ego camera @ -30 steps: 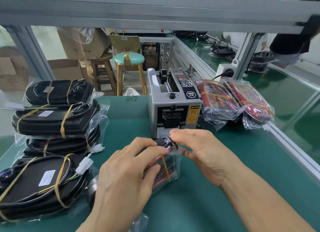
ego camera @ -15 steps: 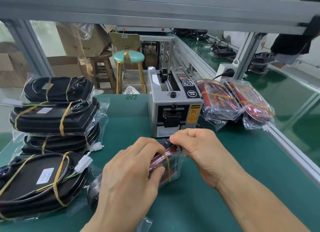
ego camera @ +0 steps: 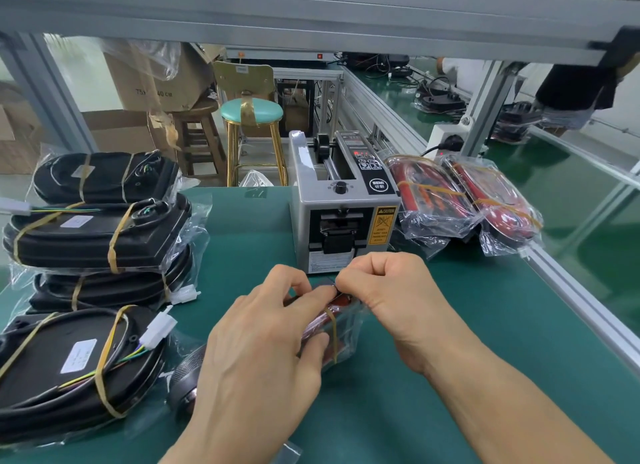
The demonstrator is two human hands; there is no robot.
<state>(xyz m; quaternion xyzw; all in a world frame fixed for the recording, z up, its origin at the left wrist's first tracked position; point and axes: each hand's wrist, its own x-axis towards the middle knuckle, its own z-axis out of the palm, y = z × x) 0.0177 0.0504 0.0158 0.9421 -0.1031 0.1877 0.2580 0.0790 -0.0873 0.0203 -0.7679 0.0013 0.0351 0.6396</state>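
Note:
A red part in a clear plastic bag (ego camera: 337,328), bound by a tan rubber band, lies on the green bench mat (ego camera: 433,394) in front of me. My left hand (ego camera: 263,352) lies over the bag and grips it, fingers curled on its top. My right hand (ego camera: 388,290) is curled and pinches the bag's far end, thumb and forefinger meeting my left fingertips. Just beyond stands a grey automatic tape dispenser (ego camera: 341,204), its outlet facing me. Most of the bagged part is hidden under my hands.
Several bagged black parts with wires and rubber bands (ego camera: 93,235) are stacked at the left. Two bagged red parts (ego camera: 460,200) lie right of the dispenser. A dark round knurled object (ego camera: 187,377) sits under my left wrist. An aluminium rail (ego camera: 571,290) borders the right. Stools stand behind.
My right hand has curled tighter and drawn in to the bag's far end, meeting my left fingertips. The bag has stayed on the mat under my left hand.

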